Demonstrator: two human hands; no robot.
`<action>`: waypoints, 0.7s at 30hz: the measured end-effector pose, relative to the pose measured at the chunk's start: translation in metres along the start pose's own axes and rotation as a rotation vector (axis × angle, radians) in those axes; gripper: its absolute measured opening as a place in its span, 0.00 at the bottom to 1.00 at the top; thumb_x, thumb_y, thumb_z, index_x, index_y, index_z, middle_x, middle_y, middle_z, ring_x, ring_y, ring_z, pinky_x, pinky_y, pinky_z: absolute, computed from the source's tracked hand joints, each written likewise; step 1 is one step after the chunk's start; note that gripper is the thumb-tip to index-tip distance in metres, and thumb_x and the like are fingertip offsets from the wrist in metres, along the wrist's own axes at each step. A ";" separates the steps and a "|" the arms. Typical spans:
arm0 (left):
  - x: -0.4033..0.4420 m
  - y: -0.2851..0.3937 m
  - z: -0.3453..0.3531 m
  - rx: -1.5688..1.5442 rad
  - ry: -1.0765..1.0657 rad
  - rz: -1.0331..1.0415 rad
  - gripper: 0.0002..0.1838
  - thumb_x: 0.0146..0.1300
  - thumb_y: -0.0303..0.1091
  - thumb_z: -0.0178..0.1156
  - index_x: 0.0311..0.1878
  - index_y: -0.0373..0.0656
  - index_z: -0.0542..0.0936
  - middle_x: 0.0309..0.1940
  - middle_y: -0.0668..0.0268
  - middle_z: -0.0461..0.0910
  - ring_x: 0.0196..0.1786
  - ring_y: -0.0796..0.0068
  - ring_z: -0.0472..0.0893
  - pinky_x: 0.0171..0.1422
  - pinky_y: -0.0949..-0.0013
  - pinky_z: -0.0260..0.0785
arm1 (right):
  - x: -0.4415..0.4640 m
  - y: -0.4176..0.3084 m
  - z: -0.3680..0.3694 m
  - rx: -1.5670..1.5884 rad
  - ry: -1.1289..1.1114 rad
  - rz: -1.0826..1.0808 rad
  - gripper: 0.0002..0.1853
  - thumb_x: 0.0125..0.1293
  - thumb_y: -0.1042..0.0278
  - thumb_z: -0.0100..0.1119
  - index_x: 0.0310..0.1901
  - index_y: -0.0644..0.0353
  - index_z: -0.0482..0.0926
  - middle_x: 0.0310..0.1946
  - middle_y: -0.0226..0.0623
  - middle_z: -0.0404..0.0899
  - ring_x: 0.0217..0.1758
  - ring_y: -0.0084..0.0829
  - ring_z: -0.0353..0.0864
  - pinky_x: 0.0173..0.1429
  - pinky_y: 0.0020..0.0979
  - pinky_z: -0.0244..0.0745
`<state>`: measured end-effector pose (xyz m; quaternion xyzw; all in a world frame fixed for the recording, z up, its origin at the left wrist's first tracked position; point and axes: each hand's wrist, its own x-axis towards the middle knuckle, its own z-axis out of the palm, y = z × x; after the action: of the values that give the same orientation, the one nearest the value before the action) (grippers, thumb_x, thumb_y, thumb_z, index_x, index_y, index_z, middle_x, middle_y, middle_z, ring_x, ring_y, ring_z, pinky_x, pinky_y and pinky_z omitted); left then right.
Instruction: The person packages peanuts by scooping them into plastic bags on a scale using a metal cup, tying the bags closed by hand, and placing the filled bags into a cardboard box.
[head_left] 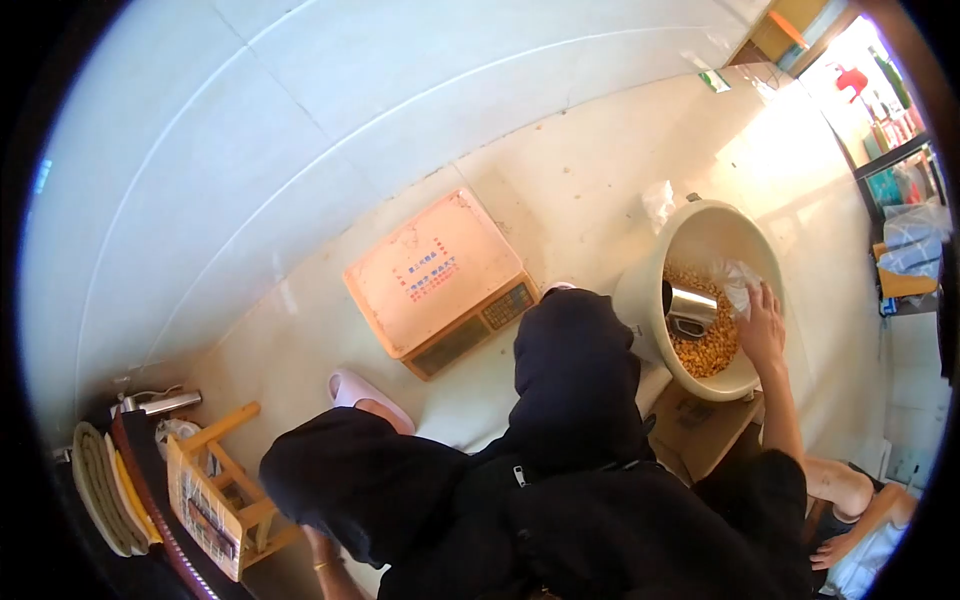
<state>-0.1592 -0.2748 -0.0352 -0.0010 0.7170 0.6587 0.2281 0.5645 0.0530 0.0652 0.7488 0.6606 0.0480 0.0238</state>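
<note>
My right hand [763, 325] is at the right rim of a cream bucket [640, 310], its fingers closed on a thin clear plastic bag [740, 284] that hangs inside. Small golden-brown pieces, like kernels or nuts, [712, 352] lie in the bucket. A shiny metal scoop [692, 306] rests on them, apart from my hand. At the lower left, my left hand [318, 545] is low beside my left knee; its fingers are mostly hidden, and a bracelet shows at the wrist.
An orange-topped scale [435, 275] with a keypad stands on the floor ahead. A cardboard box [690, 430] is beside the bucket. Left is a wooden stool [205, 500]. Crumpled plastic [658, 203] lies behind the bucket. Another person's arm [860, 525] shows at lower right.
</note>
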 end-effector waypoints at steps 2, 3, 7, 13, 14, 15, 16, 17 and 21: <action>0.033 0.046 -0.015 0.481 -0.070 0.093 0.14 0.68 0.38 0.51 0.49 0.38 0.77 0.37 0.69 0.78 0.35 0.75 0.77 0.38 0.70 0.73 | 0.018 0.005 0.019 -0.196 0.044 0.118 0.21 0.60 0.70 0.55 0.56 0.53 0.72 0.59 0.39 0.69 0.62 0.46 0.68 0.60 0.41 0.69; 0.056 0.075 -0.029 0.894 -0.102 0.165 0.17 0.69 0.39 0.53 0.54 0.38 0.76 0.40 0.71 0.77 0.39 0.78 0.77 0.42 0.73 0.72 | 0.025 0.013 0.032 -0.190 0.046 0.105 0.21 0.60 0.70 0.55 0.56 0.53 0.72 0.59 0.39 0.69 0.62 0.46 0.68 0.60 0.41 0.69; 0.028 0.182 0.061 0.742 0.027 0.542 0.15 0.70 0.34 0.51 0.56 0.37 0.75 0.40 0.67 0.77 0.41 0.81 0.74 0.45 0.77 0.69 | 0.045 0.045 0.060 -0.095 -0.165 0.351 0.18 0.61 0.67 0.53 0.54 0.56 0.74 0.50 0.45 0.75 0.56 0.45 0.74 0.56 0.44 0.70; -0.049 0.230 0.228 0.766 -0.431 0.705 0.14 0.70 0.31 0.50 0.55 0.39 0.75 0.50 0.65 0.78 0.48 0.76 0.77 0.55 0.71 0.69 | 0.065 0.022 0.015 0.805 0.098 0.499 0.18 0.67 0.56 0.53 0.49 0.63 0.76 0.36 0.44 0.81 0.34 0.36 0.81 0.39 0.34 0.76; -0.066 0.231 0.254 0.869 -0.568 0.744 0.14 0.68 0.29 0.52 0.55 0.39 0.75 0.50 0.65 0.78 0.48 0.75 0.77 0.55 0.71 0.69 | 0.067 0.008 -0.001 1.188 0.046 0.525 0.20 0.69 0.55 0.52 0.50 0.65 0.76 0.38 0.43 0.81 0.34 0.33 0.82 0.39 0.32 0.76; -0.086 0.232 0.279 0.970 -0.706 0.783 0.15 0.66 0.27 0.54 0.55 0.40 0.75 0.50 0.64 0.78 0.48 0.73 0.77 0.55 0.70 0.69 | 0.068 -0.015 -0.021 1.323 0.041 0.485 0.19 0.69 0.56 0.51 0.49 0.66 0.76 0.37 0.41 0.81 0.34 0.29 0.81 0.37 0.29 0.76; -0.099 0.227 0.303 0.924 -0.845 0.851 0.15 0.63 0.26 0.56 0.54 0.40 0.76 0.49 0.62 0.78 0.48 0.69 0.78 0.55 0.69 0.70 | 0.069 -0.045 -0.044 1.458 0.035 0.439 0.19 0.69 0.56 0.51 0.48 0.67 0.76 0.36 0.38 0.80 0.33 0.25 0.80 0.34 0.26 0.76; -0.110 0.221 0.323 0.876 -0.980 0.916 0.15 0.61 0.25 0.58 0.52 0.40 0.77 0.49 0.60 0.78 0.48 0.66 0.78 0.55 0.67 0.70 | 0.067 -0.078 -0.069 1.528 0.012 0.364 0.19 0.69 0.57 0.51 0.48 0.67 0.76 0.37 0.39 0.80 0.33 0.25 0.80 0.35 0.26 0.76; -0.136 0.192 0.370 0.755 -1.391 0.687 0.27 0.61 0.28 0.60 0.65 0.46 0.67 0.59 0.60 0.71 0.53 0.68 0.76 0.58 0.65 0.68 | 0.057 -0.191 -0.122 1.618 -0.245 -0.159 0.16 0.70 0.60 0.51 0.48 0.65 0.77 0.36 0.36 0.80 0.34 0.24 0.79 0.39 0.25 0.76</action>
<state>0.0256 0.0597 0.1806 0.6954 0.5458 0.2599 0.3884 0.3703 0.1306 0.1703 0.4852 0.5347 -0.5272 -0.4481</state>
